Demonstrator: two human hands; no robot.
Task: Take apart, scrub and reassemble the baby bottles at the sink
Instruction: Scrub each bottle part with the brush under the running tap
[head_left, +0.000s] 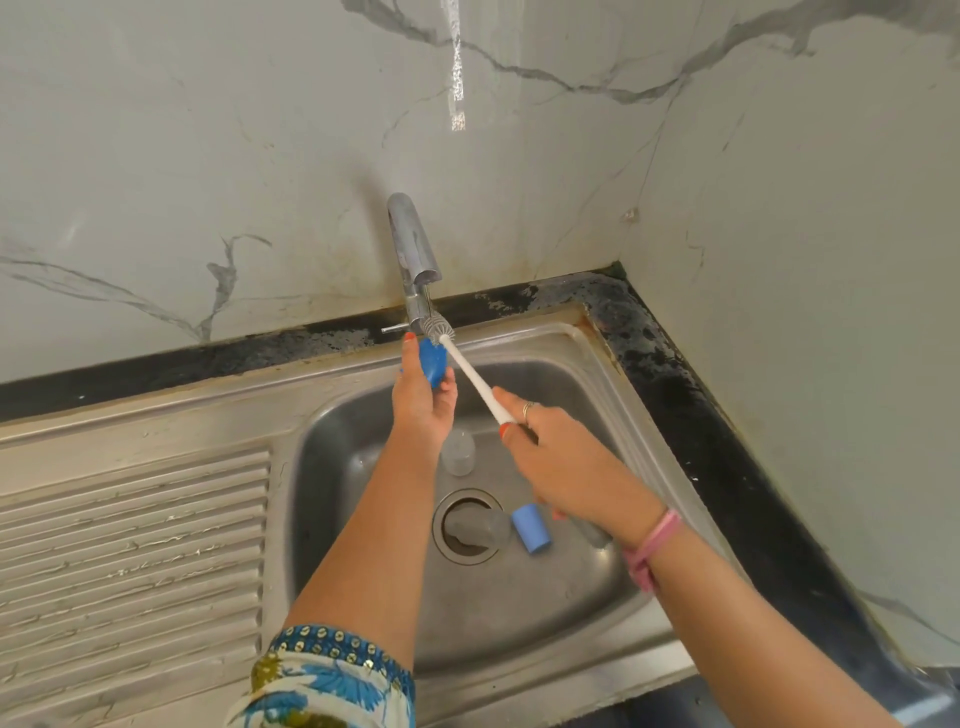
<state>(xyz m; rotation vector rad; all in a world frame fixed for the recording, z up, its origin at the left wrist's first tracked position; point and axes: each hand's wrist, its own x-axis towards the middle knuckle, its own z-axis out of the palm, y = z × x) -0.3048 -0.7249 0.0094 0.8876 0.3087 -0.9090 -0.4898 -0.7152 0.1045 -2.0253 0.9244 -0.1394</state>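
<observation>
Gripping a blue bottle part (432, 364) beneath the tap (413, 249), the left hand (423, 400) fingers curl round it, while the right hand (540, 441) fingers clench the white brush handle (475, 376), bristles (437, 328) just above the left fingertips. Below the fingers, a clear bottle (458, 452) and blue cap (531, 527) lie in the sink (597, 364).

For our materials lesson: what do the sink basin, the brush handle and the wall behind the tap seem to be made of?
Sink basin: probably stainless steel, with a dull brushed grey sheen and soft reflections.
Brush handle: likely plastic, smooth, plain white and thin.
Wall: marble or marble-look tile, glossy white with grey veins; which one cannot be told.
</observation>
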